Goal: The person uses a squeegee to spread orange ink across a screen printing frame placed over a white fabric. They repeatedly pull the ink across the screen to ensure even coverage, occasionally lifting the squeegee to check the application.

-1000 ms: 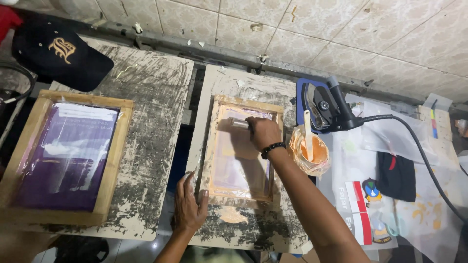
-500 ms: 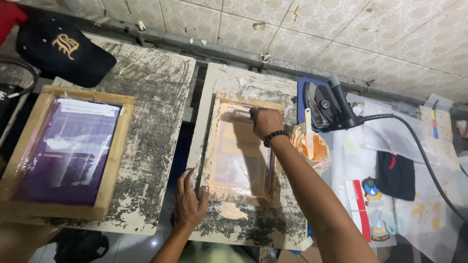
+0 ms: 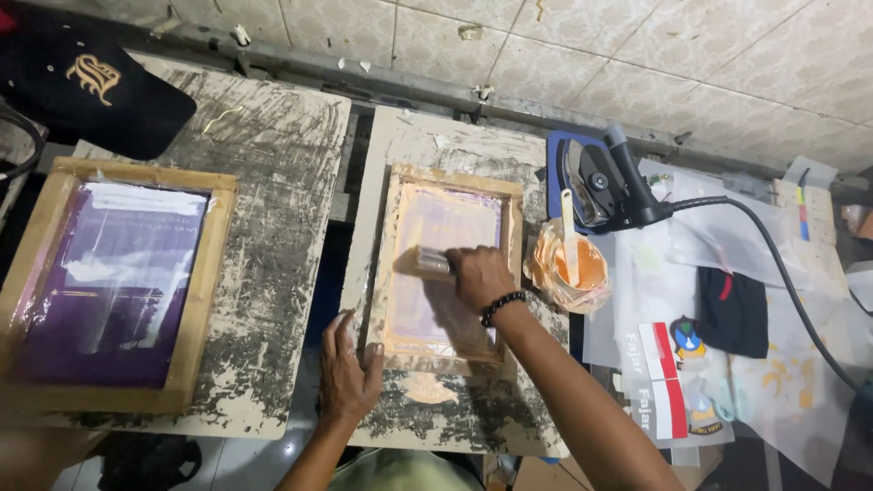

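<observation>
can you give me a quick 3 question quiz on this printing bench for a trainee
1. True or false: the right hand holds a squeegee on the small wooden screen frame.
2. Where does the left hand rest?
A. on the iron
B. on the frame's lower left corner
C. in the ink cup
3. What lies on the far left board, beside the black cap?

Key:
1. True
2. B
3. A larger wooden screen frame with purple mesh
</observation>
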